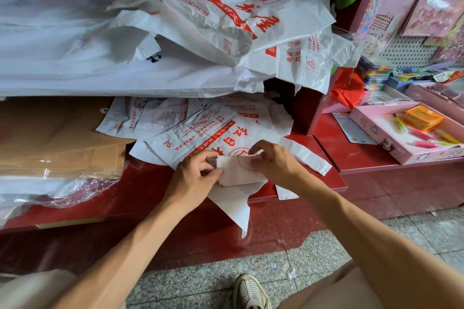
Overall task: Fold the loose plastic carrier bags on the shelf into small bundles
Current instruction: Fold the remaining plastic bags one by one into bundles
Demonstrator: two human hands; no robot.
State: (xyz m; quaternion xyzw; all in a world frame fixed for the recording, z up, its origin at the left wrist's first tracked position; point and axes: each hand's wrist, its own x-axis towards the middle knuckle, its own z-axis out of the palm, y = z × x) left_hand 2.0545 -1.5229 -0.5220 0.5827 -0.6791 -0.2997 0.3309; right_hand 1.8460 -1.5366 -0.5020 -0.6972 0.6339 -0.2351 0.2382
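Sneakered foot [249,292] at bottom centre; above it, left hand [193,178] and right hand [275,167] both pinching half-folded bag [239,173] at mid-frame on red shelf [140,190]; tail dangling off the edge; slick plastic likely to spring open if either pinch loosens; loose bags [226,20] heaped upper centre, could slide.

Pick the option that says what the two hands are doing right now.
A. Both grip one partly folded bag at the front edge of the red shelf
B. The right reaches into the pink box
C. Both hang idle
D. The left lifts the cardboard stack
A: the left hand and right hand pinch opposite ends of the partly folded bag over the red shelf.
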